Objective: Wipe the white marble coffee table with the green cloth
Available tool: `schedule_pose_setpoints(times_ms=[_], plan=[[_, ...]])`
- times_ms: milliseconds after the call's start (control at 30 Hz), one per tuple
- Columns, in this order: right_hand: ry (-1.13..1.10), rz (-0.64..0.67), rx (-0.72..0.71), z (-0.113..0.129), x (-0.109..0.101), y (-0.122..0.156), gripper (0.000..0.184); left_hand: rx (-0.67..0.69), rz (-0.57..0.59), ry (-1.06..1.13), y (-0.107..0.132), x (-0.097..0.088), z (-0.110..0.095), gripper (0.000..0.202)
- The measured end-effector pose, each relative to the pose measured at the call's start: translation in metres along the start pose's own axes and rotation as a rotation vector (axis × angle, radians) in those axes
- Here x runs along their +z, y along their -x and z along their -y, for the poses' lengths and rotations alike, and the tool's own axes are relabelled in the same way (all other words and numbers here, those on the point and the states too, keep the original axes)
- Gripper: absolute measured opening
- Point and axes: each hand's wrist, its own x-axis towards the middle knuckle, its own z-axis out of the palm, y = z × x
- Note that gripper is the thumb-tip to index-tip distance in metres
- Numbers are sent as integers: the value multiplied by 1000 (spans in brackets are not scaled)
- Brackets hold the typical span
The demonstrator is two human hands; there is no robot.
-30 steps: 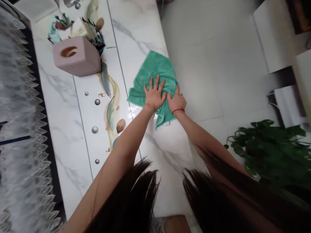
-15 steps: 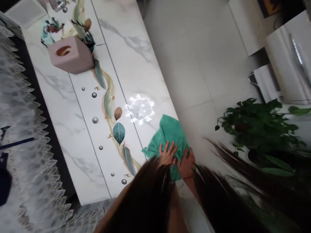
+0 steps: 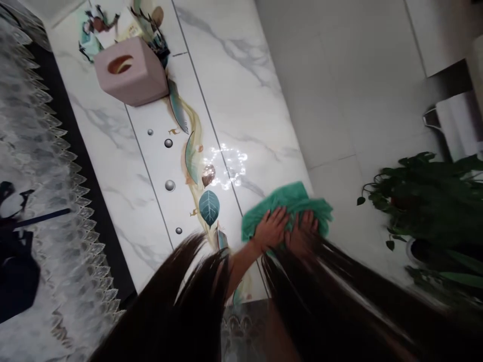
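Note:
A green cloth (image 3: 298, 198) lies on the white marble-patterned table (image 3: 241, 85), at its right edge near the close end. My left hand (image 3: 269, 229) presses flat on the cloth with fingers spread. My right hand (image 3: 304, 231) lies beside it on the same cloth, fingers stretched forward, partly hidden by my hanging dark hair (image 3: 339, 301).
A pink tissue box (image 3: 130, 73) stands at the far end of the table beside printed leaf decorations. A lace-covered surface (image 3: 41, 201) runs along the left. A green potted plant (image 3: 430, 201) stands on the tiled floor to the right, with white furniture (image 3: 456, 120) behind it.
Both hands slid the green cloth along the table's right edge from the far part toward the near end. The view swung as my head moved, and my hair now covers more of my arms.

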Motion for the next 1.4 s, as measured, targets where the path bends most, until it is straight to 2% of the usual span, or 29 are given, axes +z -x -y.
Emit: schedule_pose_setpoints(times_ms=[133,233,300,367,400,467,567,667,733,767,800,867,967,1033,1067,1133,1200,1300,1367,1400], plan=[[72,-208,-144,68,-64,-97,84,6,-126,-21,-66,-93,75,73],[44,-333,-146,121,-101,-154,80,-25,-230,-41,-102,-150,130,72],[21,-384,-104,163,-115,-180,79,-72,-280,-42,-112,-179,170,72],[5,-386,-131,219,-119,-195,79,-145,-319,-29,-104,-202,215,74],[2,-374,-181,251,-118,-198,78,-192,-343,-19,-93,-210,241,74],[4,-339,-320,324,-108,-198,78,-307,-392,3,-55,-218,297,75],[18,-288,-497,435,-78,-181,80,-483,-470,36,28,-213,384,77],[26,-234,-675,530,-41,-149,78,-632,-570,64,119,-190,458,79],[38,-215,-796,575,-16,-121,75,-727,-656,79,175,-164,491,80],[49,-206,-857,592,-4,-106,73,-777,-703,86,202,-148,501,80],[67,-190,-917,605,8,-89,72,-828,-745,91,228,-130,504,81],[106,-135,-1049,616,32,-54,70,-929,-799,95,275,-91,494,80],[159,7,-1233,601,63,-3,70,-1120,-730,112,329,-34,442,77],[198,99,-1329,577,77,21,69,-1274,-654,132,345,-7,399,77],[225,140,-1364,563,79,26,70,-1330,-635,141,345,1,380,77],[283,212,-1422,536,76,21,73,-1392,-629,149,330,3,350,75],[322,248,-1435,507,59,-2,75,-1377,-615,148,293,-13,329,71],[327,206,-1336,451,10,-56,76,-1233,-574,127,209,-59,299,71],[309,139,-1208,396,-28,-95,78,-1080,-526,115,141,-91,270,74],[298,100,-1137,361,-45,-113,80,-961,-511,103,105,-104,252,76]])
